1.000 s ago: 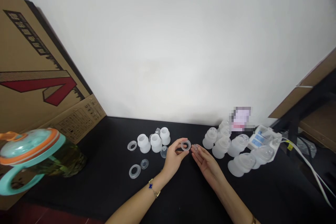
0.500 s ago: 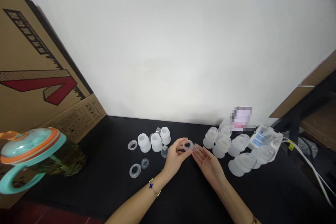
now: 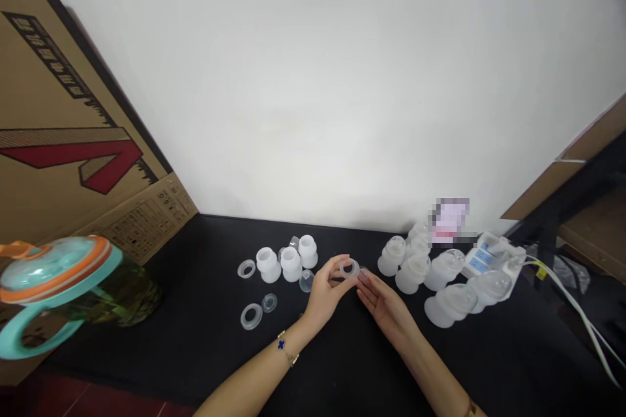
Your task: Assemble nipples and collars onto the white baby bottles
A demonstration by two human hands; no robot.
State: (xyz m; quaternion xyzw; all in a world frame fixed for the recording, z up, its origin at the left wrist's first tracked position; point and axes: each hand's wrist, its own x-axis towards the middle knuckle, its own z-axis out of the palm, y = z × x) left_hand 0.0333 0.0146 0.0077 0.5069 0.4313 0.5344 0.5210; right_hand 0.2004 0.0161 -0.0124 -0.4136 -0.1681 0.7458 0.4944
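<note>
A clear silicone ring is gripped between the fingers of the left hand, and the right hand has been brought up against it, its fingers loosely curled; whether a small clear piece is held there cannot be told. On the black table, frosted white silicone cups and clear rings lie left, with larger frosted bottle-shaped parts right. A cardboard box leans against the white wall.
</note>
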